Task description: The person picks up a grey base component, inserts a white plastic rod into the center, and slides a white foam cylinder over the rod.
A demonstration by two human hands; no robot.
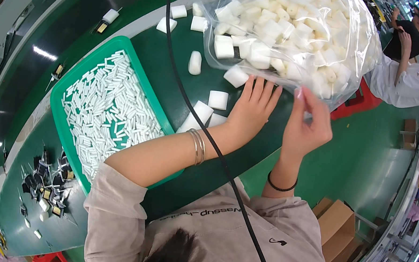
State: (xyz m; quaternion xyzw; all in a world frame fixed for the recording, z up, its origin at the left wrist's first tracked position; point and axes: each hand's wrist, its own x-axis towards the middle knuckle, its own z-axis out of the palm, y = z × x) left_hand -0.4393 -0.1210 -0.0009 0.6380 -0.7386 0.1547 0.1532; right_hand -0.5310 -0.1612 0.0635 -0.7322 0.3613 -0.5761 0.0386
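Note:
A big clear plastic bag (361, 42) full of white foam-like cylinders (290, 24) lies on the dark green table (163, 59). My left hand (253, 108) is at the bag's near edge, fingers stretched out and slightly spread, the tips beside a loose white cylinder (236, 76). To its right, my right hand (309, 121) is closed in a pinch on the bag's edge. More loose cylinders lie left of my left hand, one (218, 100) standing out by my wrist, others partly behind my forearm.
A green tray (141, 64) of small white tubes (106, 99) stands left. Black parts with pins (47, 182) are heaped beyond it. A black cable (185, 95) hangs across the view. Right are a red stool (351, 103), cardboard boxes (336, 226) and another person (403, 84).

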